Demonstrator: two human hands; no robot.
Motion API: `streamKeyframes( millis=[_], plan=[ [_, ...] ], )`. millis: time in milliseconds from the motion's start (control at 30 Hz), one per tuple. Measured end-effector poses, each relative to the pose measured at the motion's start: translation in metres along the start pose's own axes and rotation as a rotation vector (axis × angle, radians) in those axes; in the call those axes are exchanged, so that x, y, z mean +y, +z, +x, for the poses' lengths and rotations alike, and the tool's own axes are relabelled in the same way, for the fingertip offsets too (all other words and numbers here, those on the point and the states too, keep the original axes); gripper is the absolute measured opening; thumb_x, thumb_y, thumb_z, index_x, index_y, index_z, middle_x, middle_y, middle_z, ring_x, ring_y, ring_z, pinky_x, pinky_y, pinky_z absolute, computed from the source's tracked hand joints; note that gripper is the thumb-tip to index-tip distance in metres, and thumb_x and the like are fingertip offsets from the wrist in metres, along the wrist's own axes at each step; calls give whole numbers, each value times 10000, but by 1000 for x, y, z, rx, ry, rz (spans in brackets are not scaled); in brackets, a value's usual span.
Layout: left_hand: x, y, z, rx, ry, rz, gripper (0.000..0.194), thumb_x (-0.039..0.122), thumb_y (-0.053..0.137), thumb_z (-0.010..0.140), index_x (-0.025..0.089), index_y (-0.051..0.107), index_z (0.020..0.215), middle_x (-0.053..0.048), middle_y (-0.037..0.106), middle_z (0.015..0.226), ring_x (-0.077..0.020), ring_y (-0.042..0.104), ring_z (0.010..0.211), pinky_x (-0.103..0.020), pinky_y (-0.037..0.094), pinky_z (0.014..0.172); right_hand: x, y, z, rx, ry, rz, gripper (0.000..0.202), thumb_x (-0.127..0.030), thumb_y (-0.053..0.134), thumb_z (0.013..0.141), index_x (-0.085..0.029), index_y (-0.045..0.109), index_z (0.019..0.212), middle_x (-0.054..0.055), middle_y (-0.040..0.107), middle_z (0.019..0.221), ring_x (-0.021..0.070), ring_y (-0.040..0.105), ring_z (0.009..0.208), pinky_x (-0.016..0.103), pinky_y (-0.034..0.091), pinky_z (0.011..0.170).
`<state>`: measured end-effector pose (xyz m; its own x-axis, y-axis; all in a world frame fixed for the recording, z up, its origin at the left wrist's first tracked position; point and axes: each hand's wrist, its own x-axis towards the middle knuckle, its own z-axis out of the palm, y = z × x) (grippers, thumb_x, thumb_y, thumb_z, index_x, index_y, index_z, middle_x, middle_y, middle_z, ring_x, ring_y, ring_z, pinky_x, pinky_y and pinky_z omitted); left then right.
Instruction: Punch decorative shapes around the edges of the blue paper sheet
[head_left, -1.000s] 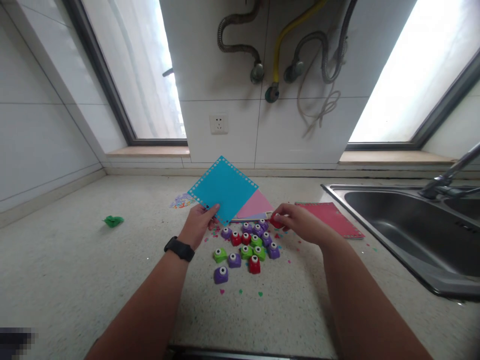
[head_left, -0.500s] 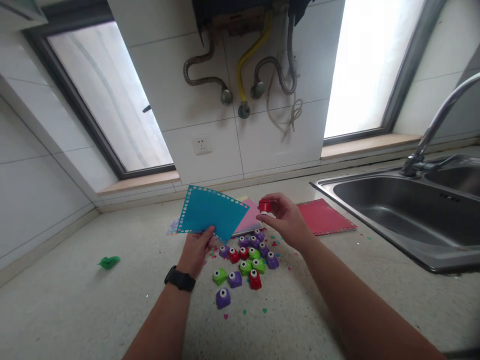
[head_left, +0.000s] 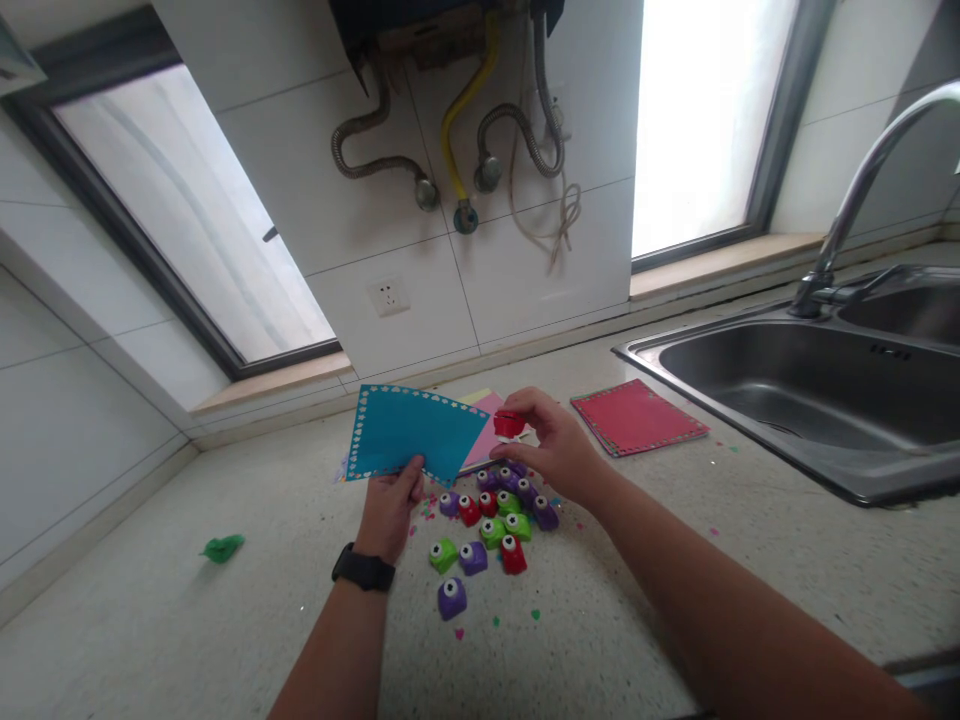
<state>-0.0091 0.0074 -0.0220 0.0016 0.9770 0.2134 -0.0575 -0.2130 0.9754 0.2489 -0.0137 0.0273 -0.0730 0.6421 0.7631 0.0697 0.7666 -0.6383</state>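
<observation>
Since the earlier frame, right hand (head_left: 551, 452) brought the red punch (head_left: 509, 425), pinched in its fingers, closer to the blue paper (head_left: 415, 432). Left hand (head_left: 390, 505) grips the paper's lower edge above the counter (head_left: 187, 630).

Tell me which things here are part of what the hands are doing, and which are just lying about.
In use:
left hand holding blue punched-edge paper sheet
right hand holding small red paper punch

Lying about:
red sheet
crumpled green scrap
steel sink
</observation>
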Motion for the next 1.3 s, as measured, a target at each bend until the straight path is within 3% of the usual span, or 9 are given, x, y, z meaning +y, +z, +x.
streamKeyframes(
  millis=[733, 1067, 1300],
  plan=[
    [-4, -5, 2, -12, 19, 42, 444, 454, 720, 832, 187, 474, 576, 49, 460, 519, -83, 377, 496, -236, 295, 493, 0, 5, -2, -21, 66, 43, 368, -338, 838, 758, -222, 631, 1040, 40, 634, 941, 187, 616, 855, 365, 513, 805],
    [-2, -5, 1, -56, 24, 84, 463, 453, 707, 851, 181, 468, 562, 43, 461, 510, -78, 370, 493, -231, 279, 487, 10, 8, -5, -155, 288, 77, 254, -401, 709, 873, -218, 592, 1003, 15, 628, 890, 160, 584, 768, 321, 485, 718],
    [3, -1, -3, -83, -13, 68, 359, 486, 723, 825, 176, 566, 736, 66, 488, 543, -75, 402, 470, -205, 305, 471, 7, 14, -5, -293, 508, 189, 305, -496, 600, 925, -200, 539, 965, 1, 594, 825, 133, 556, 634, 292, 454, 594]
  ],
)
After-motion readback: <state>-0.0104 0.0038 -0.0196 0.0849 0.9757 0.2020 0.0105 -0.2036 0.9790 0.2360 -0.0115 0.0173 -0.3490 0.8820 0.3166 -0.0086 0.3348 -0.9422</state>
